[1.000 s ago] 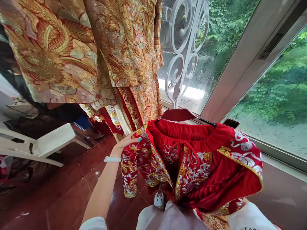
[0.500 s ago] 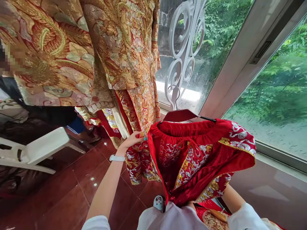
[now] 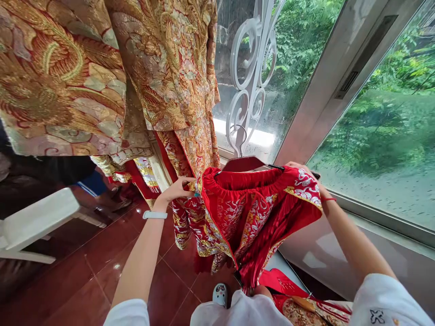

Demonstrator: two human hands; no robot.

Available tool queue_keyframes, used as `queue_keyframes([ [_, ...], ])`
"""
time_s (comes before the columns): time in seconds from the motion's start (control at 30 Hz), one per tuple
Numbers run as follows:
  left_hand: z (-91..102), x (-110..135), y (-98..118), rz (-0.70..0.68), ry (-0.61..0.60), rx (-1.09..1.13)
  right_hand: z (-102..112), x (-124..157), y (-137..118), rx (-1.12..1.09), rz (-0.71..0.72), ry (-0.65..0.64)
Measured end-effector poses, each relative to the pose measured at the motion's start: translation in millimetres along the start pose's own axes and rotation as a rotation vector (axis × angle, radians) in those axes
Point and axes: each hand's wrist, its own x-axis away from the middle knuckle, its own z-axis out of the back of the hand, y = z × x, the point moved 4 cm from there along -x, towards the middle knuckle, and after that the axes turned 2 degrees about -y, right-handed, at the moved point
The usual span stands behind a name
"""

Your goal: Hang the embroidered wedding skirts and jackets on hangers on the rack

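A red skirt [image 3: 248, 226] with silver and gold embroidery and a gathered, tied waistband hangs in front of me on a hanger [image 3: 249, 164]. My left hand [image 3: 178, 190] pinches its left upper edge between thumb and fingers. At the right upper corner, my right hand [image 3: 303, 172] is closed round the cloth close to the hanger's black end; some of its fingers are hidden behind the fabric. The skirt's front falls open in a V, showing plain red lining. Below my left hand, an embroidered red part hangs down.
Gold embroidered garments [image 3: 176, 68] hang at the upper left. A white scrollwork stand [image 3: 244, 68] rises before the window [image 3: 367, 136]. There is a white chair [image 3: 44, 213] at left, near another person's legs. More red and gold cloth [image 3: 299, 310] lies low at right.
My right hand has come up from beneath the skirt to its upper right corner and grips there. The right flap is drawn in and lower. My left hand keeps its hold.
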Motion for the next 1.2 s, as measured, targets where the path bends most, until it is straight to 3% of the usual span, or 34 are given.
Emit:
queue_keyframes([
  [0.1,-2.0,-6.3,8.0,0.037,-0.022,-0.068,14.5,-36.8,28.6,-0.147,-0.152,-0.051],
  [0.17,-8.1,-7.8,15.8,0.009,-0.064,-0.127,28.8,-56.3,29.2,-0.137,-0.212,0.012],
  [0.3,-26.1,5.0,33.5,-0.173,-0.105,-0.206,63.9,-70.0,-15.4,0.107,-0.001,0.126],
  [0.43,-33.7,26.5,37.7,-0.227,0.046,-0.311,82.1,-46.9,-49.7,0.231,0.110,0.146],
  [0.53,-33.2,34.3,36.8,-0.192,0.087,-0.360,71.2,-24.2,-42.6,0.223,0.077,0.126],
  [0.67,-28.1,37.3,41.4,-0.196,0.094,-0.412,34.1,-10.1,-6.0,0.275,-0.125,0.136],
  [0.73,-26.3,40.9,45.4,-0.218,0.092,-0.458,11.4,-12.1,11.1,0.258,-0.254,0.161],
  [0.83,-24.3,50.0,50.6,-0.190,0.119,-0.574,-23.5,-22.4,28.0,0.060,-0.426,0.202],
  [0.93,-24.3,60.6,57.4,-0.131,0.136,-0.672,-44.6,-31.3,36.1,-0.078,-0.510,0.295],
  [1.0,-26.1,66.5,63.3,-0.112,0.130,-0.724,-45.7,-33.0,39.3,-0.046,-0.433,0.318],
  [1.13,-31.8,71.4,70.3,-0.082,0.113,-0.794,-35.7,-26.1,49.2,0.203,-0.077,0.122],
  [1.2,-35.2,70.6,69.5,-0.079,0.100,-0.793,-32.4,-21.1,60.8,0.284,-0.068,0.084],
])
